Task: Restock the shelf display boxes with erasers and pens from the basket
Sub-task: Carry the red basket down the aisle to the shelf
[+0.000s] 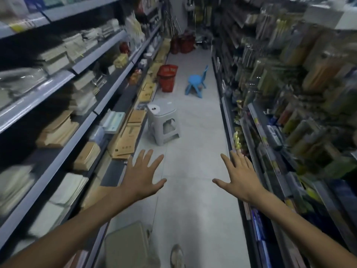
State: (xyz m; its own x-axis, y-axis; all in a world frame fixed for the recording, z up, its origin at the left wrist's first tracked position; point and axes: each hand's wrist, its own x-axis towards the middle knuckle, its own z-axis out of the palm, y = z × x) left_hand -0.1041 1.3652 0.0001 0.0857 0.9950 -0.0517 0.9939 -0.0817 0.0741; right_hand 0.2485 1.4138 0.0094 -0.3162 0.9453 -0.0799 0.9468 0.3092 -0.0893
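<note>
"Basket (167, 78), where?"
"Red one, on the pale tile floor (195, 136) far down the aisle, nr the left shelves (58, 88). Blue chair (197, 82) beside it, grey stool (164, 122) nearer. Contents: can't tell."
"Hands?"
"Left hand (143, 176) & right hand (239, 176) both w/ fingers spread, holding nothing, over the floor."

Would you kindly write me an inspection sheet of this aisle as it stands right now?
Surface: pale tiled floor, bare along the middle.
Job's things: red basket on the floor beside the left shelving, further down the aisle than both hands; contents not visible.
Clutter: grey stool, blue child's chair, beige stool near the feet.
Grips: left hand and right hand both open, fingers spread, holding nothing.
Cables: nothing seen.
Surroundings: left shelving holds stacked paper goods; right shelving holds packets, blurred.
</note>
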